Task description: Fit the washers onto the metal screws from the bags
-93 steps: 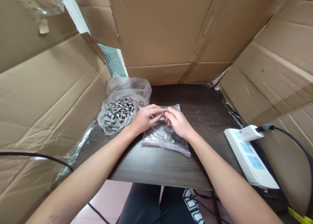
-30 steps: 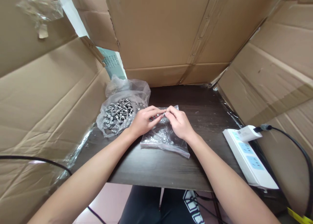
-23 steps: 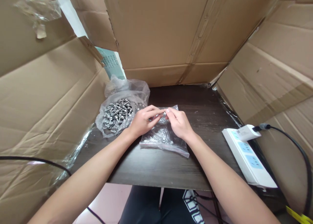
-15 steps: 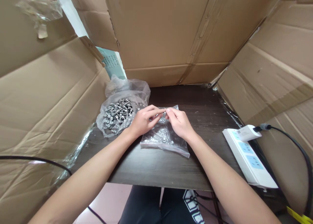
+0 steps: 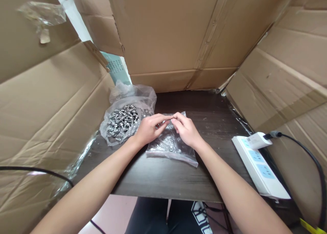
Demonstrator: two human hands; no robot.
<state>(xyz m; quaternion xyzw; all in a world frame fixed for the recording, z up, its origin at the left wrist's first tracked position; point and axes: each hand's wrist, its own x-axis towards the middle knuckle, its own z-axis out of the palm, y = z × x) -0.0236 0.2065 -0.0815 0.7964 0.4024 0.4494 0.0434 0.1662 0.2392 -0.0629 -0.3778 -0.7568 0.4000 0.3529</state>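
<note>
My left hand [image 5: 150, 127] and my right hand [image 5: 187, 130] meet at the fingertips over a clear zip bag [image 5: 163, 151]. Pinched between them is a small metal bolt [image 5: 171, 120], mostly covered by the fingers. Both hands are closed on it. A few small metal pieces, perhaps nuts or bolts, show through the film of the zip bag, which lies flat on the dark table. Left of my left hand stands an open plastic bag [image 5: 104, 129] heaped with loose metal bolts [image 5: 123, 120].
A white power strip [image 5: 260, 169] with a plugged-in white adapter [image 5: 255, 140] lies at the right side of the dark table [image 5: 163, 179]. Cardboard walls [image 5: 166, 32] enclose the back and both sides. A black cable [image 5: 38, 169] hangs at the left.
My right fingers have shifted and curled further over the bolt, so less of it shows. The hands stay at nearly the same spot. The view has tilted slightly.
</note>
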